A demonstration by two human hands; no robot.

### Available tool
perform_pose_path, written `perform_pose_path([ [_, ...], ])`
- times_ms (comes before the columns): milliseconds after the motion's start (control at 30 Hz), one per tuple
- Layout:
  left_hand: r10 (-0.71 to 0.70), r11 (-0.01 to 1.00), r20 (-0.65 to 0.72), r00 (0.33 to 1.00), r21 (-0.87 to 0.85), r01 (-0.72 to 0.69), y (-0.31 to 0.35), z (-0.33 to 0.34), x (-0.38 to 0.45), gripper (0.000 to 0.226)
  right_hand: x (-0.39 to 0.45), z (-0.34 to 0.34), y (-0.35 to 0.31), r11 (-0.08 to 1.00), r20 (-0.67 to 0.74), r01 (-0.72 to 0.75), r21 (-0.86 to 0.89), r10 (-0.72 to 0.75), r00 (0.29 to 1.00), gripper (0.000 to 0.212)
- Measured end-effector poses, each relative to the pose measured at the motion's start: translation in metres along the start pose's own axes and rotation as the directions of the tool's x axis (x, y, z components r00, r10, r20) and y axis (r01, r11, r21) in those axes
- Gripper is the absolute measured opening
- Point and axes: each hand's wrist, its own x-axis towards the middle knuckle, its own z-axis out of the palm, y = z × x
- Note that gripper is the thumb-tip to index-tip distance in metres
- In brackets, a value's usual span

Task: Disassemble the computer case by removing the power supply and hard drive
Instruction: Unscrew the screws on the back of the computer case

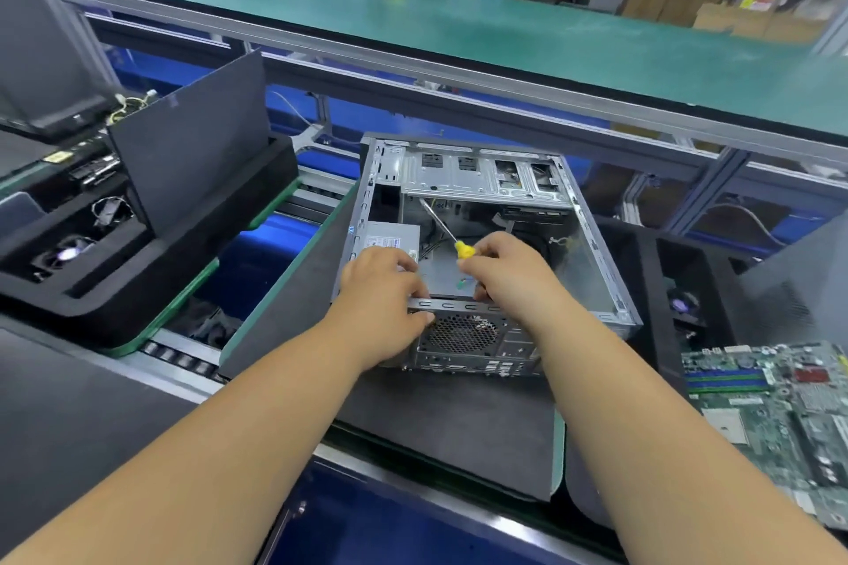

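- Lying on its side on a dark mat (449, 427), the open computer case (592, 252) sat in front of the person, its fan grille facing them.
- Their left hand (385, 289) curled over the case's near top rail, thumb under, fingers on top, gripping it.
- Their right hand (504, 271) held a yellow-handled screwdriver (463, 250), the shaft slanting up and away into the case.
- The power supply (390, 239) lay inside at the left wall, just beyond the left hand.
- I could not pick out the hard drive.
- A bare motherboard (780, 417) lay off to the right.
- A green desk (504, 28) ran behind.
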Motion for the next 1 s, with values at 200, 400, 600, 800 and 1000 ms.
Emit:
perform_pose_path([
  [200,-0.075,0.992,0.036,0.997,-0.096,0.078,-0.003,-0.004,0.001,0.015,0.006,-0.001,0.010,0.993,0.040,0.001,0.119,-0.006,0.999,0.012],
  [400,-0.063,0.992,0.062,0.996,-0.102,0.069,-0.004,-0.007,0.001,0.016,0.005,0.001,0.018,0.987,0.060,0.005,0.160,-0.014,0.998,0.011],
  [600,-0.037,0.992,0.053,0.998,-0.117,0.043,-0.006,-0.004,-0.001,0.016,0.006,0.000,0.021,0.982,0.066,0.000,0.187,-0.012,0.998,0.012],
  [800,-0.020,0.993,0.044,0.999,-0.116,0.025,-0.008,0.000,-0.001,0.016,-0.008,-0.002,0.026,0.939,0.024,0.076,0.334,-0.089,0.996,0.012],
  [1000,-0.018,0.993,0.078,0.997,-0.117,0.027,-0.007,-0.005,0.003,0.013,-0.040,0.002,0.033,0.923,-0.008,0.038,0.383,-0.037,0.999,0.016],
])
